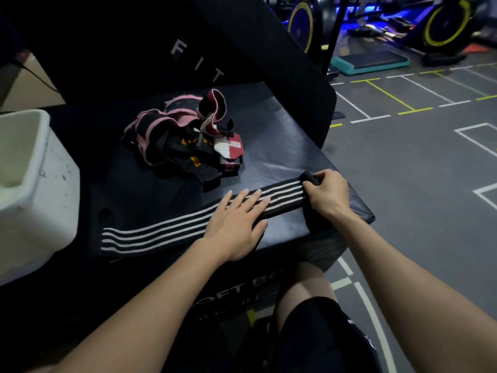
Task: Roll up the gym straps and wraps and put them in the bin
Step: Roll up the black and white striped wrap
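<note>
**Striped wrap lies flat on the worktop**

The left hand [236, 224] presses flat, fingers spread, on the black wrap [161, 232] with white stripes. The right hand [326, 192] grips its rolled end [309, 177] (near the edge of the worktop [269, 135]). A pile of straps [185, 138] lies behind; the white bin [32, 189] stands left.

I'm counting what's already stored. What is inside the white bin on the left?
Only the white bin's pale inner walls near the rim show, with no straps visible there. Its floor lies below the rim, hidden from this angle, so its contents cannot be told.
</note>
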